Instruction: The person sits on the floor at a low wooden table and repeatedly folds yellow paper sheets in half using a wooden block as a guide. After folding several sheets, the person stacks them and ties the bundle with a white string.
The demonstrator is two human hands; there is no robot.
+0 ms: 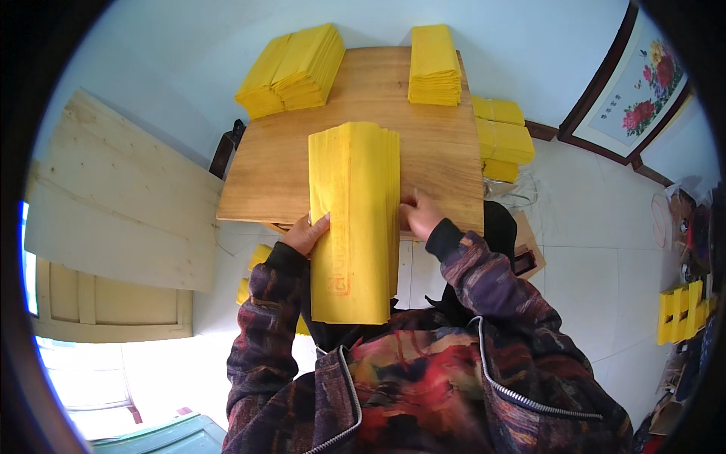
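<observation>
A long stack of folded yellow paper (352, 227) stands tilted in front of me, its lower end over my lap and its upper part over the wooden table. It carries a faint red stamp near the bottom. My left hand (306, 233) grips its left edge, thumb on the front face and the other fingers hidden behind. Against the right edge, where the layers fan apart, my right hand (420, 215) is closed with curled fingers. Its fingertips are partly hidden at the layers, so how many sheets they pinch does not show.
On the wooden table (265, 166) stand yellow paper stacks (299, 68) at the far left and another yellow stack (435, 66) at the far right. Tied yellow bundles (505, 140) lie beside the table's right side. A plywood board (121, 189) leans at the left. A framed flower picture (643, 83) stands at right.
</observation>
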